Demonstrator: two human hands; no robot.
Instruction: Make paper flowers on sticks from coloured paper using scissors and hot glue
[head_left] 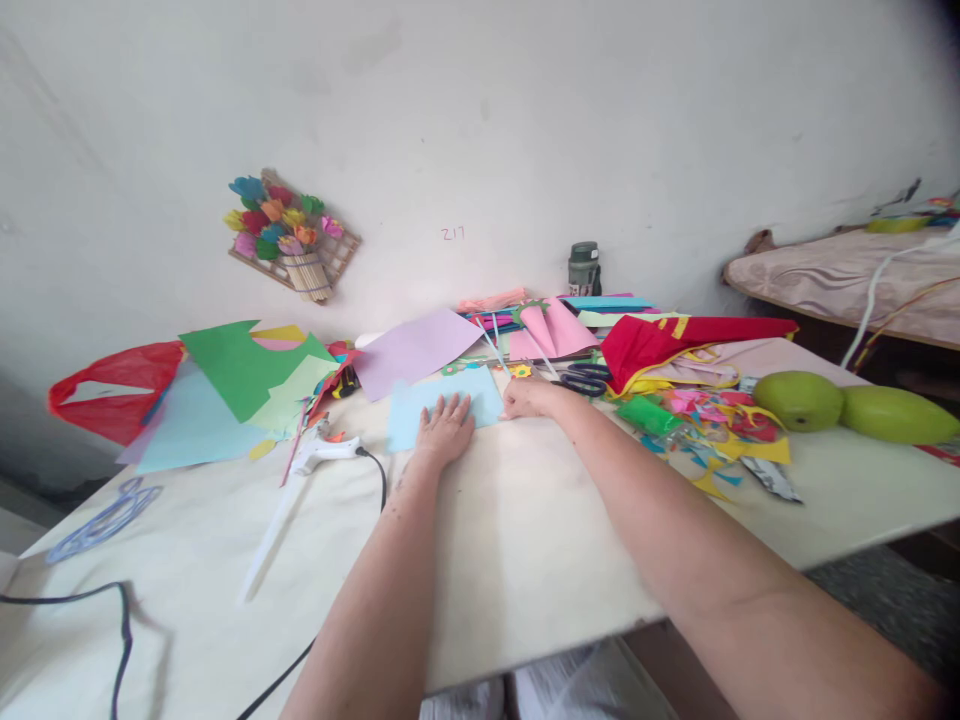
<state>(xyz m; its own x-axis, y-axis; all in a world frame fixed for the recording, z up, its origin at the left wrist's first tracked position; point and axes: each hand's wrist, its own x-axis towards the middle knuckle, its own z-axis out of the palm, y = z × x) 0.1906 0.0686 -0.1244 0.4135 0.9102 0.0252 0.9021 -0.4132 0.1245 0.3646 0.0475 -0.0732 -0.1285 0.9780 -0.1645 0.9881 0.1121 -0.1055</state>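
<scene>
Left hand (445, 432): laid flat, fingers spread. Right hand (528, 398): fingers drawn in narrow (whether they pinch anything, cannot tell). Light-blue sheet (484, 396), one: under the left hand, its right edge at the right hand's fingers. Yellow paper flower (521, 371): just beyond the right hand. Black-handled scissors (586, 379): to that hand's right. Lilac sheet (417, 351): beyond the left hand. White glue gun (328, 453): left of the left hand. Paper scraps (731, 425): farther right of the right hand
</scene>
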